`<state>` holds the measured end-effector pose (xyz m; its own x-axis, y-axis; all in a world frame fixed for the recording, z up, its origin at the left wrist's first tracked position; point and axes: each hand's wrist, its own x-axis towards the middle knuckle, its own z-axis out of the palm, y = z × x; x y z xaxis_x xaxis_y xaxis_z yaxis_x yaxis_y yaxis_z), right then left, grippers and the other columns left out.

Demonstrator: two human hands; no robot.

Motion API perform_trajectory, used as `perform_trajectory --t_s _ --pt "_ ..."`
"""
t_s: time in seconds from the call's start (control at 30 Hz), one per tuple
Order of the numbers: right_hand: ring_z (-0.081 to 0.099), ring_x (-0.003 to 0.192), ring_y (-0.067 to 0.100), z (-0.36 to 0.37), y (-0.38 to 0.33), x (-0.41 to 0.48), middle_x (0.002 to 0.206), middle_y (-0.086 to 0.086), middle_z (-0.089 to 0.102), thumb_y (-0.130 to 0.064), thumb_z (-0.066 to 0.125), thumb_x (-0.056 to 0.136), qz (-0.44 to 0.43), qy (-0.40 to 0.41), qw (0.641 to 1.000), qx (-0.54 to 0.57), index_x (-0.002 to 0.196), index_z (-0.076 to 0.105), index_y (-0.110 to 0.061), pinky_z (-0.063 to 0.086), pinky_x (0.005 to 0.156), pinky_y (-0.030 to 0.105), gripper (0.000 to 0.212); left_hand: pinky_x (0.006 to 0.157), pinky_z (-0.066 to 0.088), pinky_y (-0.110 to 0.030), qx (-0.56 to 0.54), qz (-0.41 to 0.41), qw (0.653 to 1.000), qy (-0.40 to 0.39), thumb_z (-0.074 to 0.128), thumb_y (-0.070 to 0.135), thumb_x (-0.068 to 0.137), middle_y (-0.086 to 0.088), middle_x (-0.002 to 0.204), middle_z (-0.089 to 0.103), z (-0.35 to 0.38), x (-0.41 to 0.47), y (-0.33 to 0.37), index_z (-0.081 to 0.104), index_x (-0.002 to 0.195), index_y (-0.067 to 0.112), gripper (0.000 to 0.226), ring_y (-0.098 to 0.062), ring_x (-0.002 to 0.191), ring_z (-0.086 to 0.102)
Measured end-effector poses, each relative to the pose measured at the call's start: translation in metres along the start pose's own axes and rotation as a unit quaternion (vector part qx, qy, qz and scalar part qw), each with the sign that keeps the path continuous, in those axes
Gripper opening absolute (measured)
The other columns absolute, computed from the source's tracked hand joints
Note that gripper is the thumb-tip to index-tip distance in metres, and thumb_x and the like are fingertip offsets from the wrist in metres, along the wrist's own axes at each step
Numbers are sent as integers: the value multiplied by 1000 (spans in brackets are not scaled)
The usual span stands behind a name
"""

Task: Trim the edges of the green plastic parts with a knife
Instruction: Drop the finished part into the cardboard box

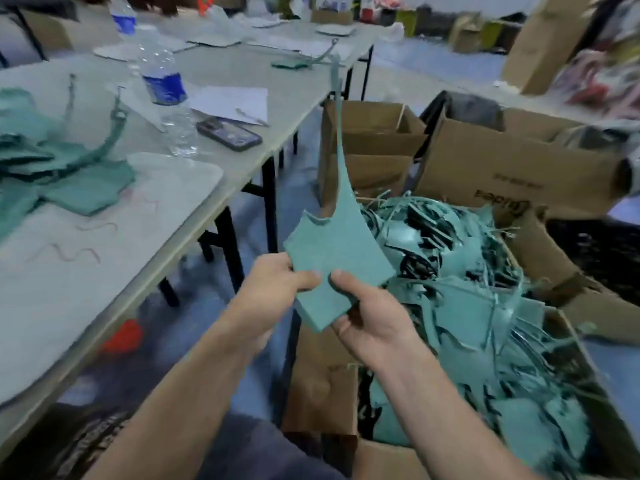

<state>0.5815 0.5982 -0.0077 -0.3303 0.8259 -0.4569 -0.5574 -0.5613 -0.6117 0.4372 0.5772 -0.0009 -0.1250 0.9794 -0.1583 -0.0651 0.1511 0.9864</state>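
Both hands hold one flat green plastic part [337,251] up in the air, over the gap between the table and a cardboard box. A long thin strip rises from its top. My left hand [277,289] pinches its left edge with thumb on top. My right hand [370,313] grips its lower right edge, thumb on the face. The big cardboard box [540,265] to the right is heaped with green plastic parts [478,306]. More green parts [59,168] lie piled on the table at the left. No knife is visible.
The grey table [104,271] runs along the left, carrying a water bottle [166,95], a phone [228,133], white paper [235,103] and a pale cutting pad [173,178]. Other cardboard boxes [374,147] stand behind. A red object [123,336] lies on the floor under the table.
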Motion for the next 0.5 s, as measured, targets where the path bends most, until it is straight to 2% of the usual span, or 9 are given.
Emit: perform_trajectory --t_s 0.1,0.17,0.2,0.27,0.3,0.37,0.4,0.47,0.5 --pt "77 83 29 -80 6 -9 101 17 78 -1 70 89 29 152 988 -9 109 72 -1 62 81 44 20 76 61 -43 64 -140 986 -66 77 10 83 -3 90 79 55 9 -52 81 86 15 7 -22 87 76" --pt "74 84 32 -128 13 -21 97 17 78 -7 69 93 62 217 974 -16 111 71 0 56 86 43 20 61 62 -36 116 -206 967 -93 85 20 76 -4 77 78 88 5 -83 80 79 10 11 -17 71 76" --pt "74 79 30 -149 17 -26 91 16 78 -8 70 93 76 246 966 -19 108 71 -1 53 78 40 17 49 55 -27 144 -225 960 -85 87 24 72 -4 67 75 104 2 -96 79 71 9 16 -15 59 72" --pt "73 60 25 -181 21 -33 75 11 77 -8 72 91 93 305 948 -13 101 69 -4 49 55 30 10 40 43 -19 176 -250 951 -45 86 26 71 -5 56 70 128 -3 -116 75 64 8 22 -15 45 65" --pt "71 57 25 -192 18 -34 70 11 76 -7 72 91 89 326 941 -3 100 68 -5 48 47 28 10 42 46 -20 152 -265 952 -31 83 22 75 -8 58 71 136 -4 -121 76 68 8 17 -17 48 67" --pt "67 61 26 -207 3 -27 69 11 74 -4 71 91 46 360 932 19 100 66 -5 48 40 26 11 58 57 -26 62 -281 957 -40 77 7 83 -11 78 76 145 1 -122 78 85 7 2 -20 69 74" --pt "66 64 26 -213 -9 -22 73 11 74 -4 72 90 10 380 925 8 99 65 -6 49 42 26 12 65 59 -29 31 -279 958 -55 74 4 86 -9 88 78 145 4 -122 77 95 10 11 -20 80 75" --pt "66 63 20 -223 -33 -8 75 5 71 -6 75 86 -64 429 896 -95 90 63 -9 49 45 25 13 69 61 -26 11 -260 963 -75 69 5 92 -7 94 79 136 8 -115 74 105 13 16 -20 87 76" --pt "62 56 15 -229 -43 -1 68 1 68 -9 75 85 -88 448 870 -184 83 61 -10 44 43 23 14 70 61 -26 14 -249 966 -73 66 6 95 -6 94 79 129 8 -112 73 106 14 15 -19 87 76"
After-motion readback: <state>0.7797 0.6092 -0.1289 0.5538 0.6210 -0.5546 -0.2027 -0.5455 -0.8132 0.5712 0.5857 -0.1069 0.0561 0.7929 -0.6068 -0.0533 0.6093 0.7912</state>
